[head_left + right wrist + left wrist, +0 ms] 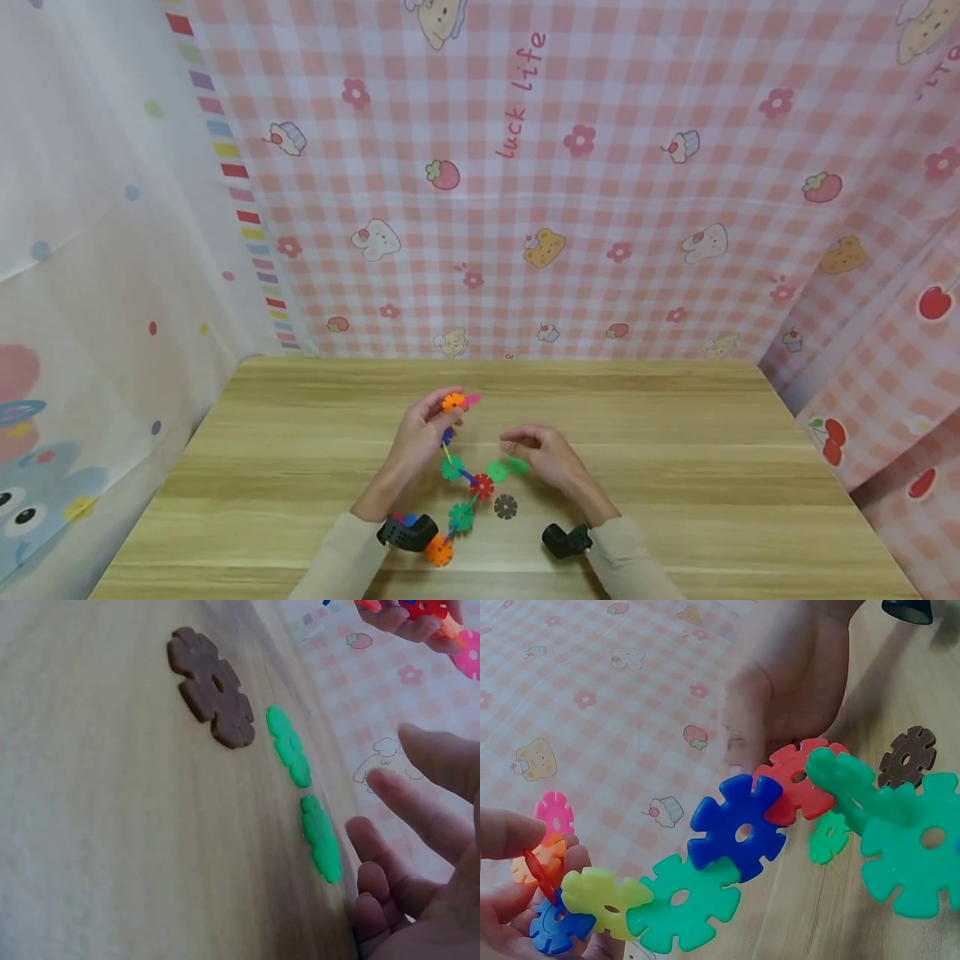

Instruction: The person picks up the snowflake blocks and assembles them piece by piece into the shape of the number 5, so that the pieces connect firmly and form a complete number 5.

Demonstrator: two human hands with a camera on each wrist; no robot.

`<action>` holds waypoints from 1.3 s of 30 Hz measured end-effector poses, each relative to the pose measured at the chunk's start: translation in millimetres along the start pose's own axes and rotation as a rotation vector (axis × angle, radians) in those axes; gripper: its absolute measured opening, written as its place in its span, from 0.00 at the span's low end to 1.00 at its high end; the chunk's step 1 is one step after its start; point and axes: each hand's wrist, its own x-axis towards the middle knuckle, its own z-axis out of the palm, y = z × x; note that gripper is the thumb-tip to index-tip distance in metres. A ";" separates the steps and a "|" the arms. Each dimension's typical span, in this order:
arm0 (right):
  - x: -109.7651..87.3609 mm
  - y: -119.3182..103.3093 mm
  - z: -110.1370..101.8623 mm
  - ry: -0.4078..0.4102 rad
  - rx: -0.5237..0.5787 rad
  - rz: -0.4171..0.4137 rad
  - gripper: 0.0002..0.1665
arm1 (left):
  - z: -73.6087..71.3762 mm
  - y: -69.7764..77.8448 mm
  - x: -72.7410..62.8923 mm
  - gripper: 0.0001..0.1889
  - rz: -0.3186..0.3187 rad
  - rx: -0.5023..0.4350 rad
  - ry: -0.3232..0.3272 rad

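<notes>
My left hand pinches the upper end of a chain of interlocking plastic snowflake discs between thumb and fingers. At that end, the left wrist view shows an orange disc, a pink disc and a red disc. From there the chain runs through a yellow disc, a green disc and a blue disc, then trails toward the near edge past the left wrist. My right hand holds nothing; its fingers are spread and slightly bent above two loose bright green discs.
A loose brown disc lies flat beside the chain, near the red chain disc. Checked cloth hangs behind the wooden table. Black camera mounts sit on both wrists.
</notes>
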 end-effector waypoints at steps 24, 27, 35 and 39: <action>2.9 9.6 5.6 -0.100 -0.258 -0.214 0.16 | -9.7 2.5 0.0 0.17 -0.026 -0.023 0.016; 2.6 8.2 5.1 -0.096 -0.274 -0.218 0.15 | -8.7 3.7 0.3 0.17 -0.025 -0.023 0.005; 0.6 8.1 5.2 -0.072 -0.265 -0.183 0.14 | -2.6 5.3 0.0 0.16 -0.043 -0.003 0.022; 0.8 8.5 6.8 -0.073 -0.238 -0.205 0.13 | 0.3 5.1 0.3 0.16 -0.052 0.006 0.037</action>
